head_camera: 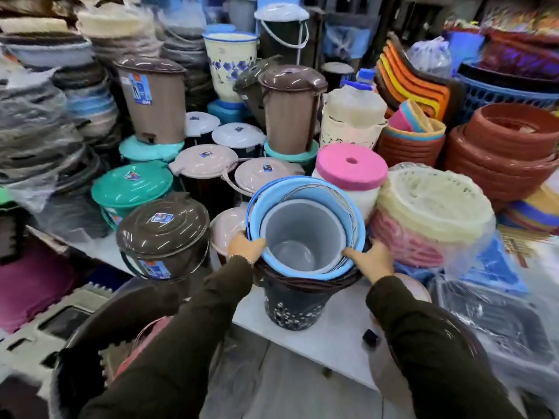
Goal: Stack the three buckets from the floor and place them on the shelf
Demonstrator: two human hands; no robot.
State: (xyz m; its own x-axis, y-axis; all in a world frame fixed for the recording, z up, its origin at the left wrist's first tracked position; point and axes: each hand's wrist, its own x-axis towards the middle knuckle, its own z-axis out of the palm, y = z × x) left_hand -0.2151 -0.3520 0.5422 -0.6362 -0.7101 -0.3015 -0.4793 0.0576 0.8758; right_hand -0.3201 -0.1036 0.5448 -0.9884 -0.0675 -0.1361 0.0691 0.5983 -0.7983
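Dark sleeves reached forward from the bottom of the view toward the nested buckets (305, 237), which stood on the white shelf (332, 337) near its front edge, directly ahead and between the 2 hands. I counted 3 buckets: a dark patterned one outermost at the bottom, a blue one inside it, and a grey one innermost, though extra blue rims blurred the count. The stack's long axis ran upright but tilted, mouth leaning toward the camera. Left hand (246, 246) was clamped on the rim at the stack's left, thumb over the blue lip; right hand (373, 257) pressed the right rim, fingers curled round it. Both were equally near. Judged from this, seating the stack meant pushing it upright and back, into the gap between the brown lidded bin (163, 234) and the bagged baskets (432, 213)
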